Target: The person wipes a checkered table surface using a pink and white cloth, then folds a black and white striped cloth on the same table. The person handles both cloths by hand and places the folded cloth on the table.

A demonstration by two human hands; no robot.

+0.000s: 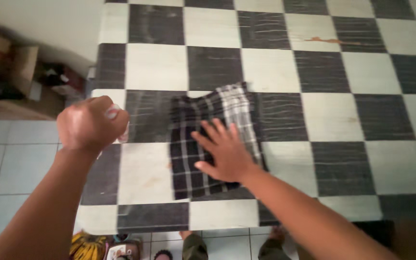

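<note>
Nearest, left hand (92,124) hovers fisted over the checkered table (362,72) edge, contents indeterminable, while right hand (223,151) lies flat, fingers spread, pinning the folded plaid cloth (208,115) near the table's front, apparently to keep it flat.

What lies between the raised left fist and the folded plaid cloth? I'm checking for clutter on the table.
Head view: nothing. Between the left hand and the plaid cloth under the right hand, only the bare checkered table shows.
</note>
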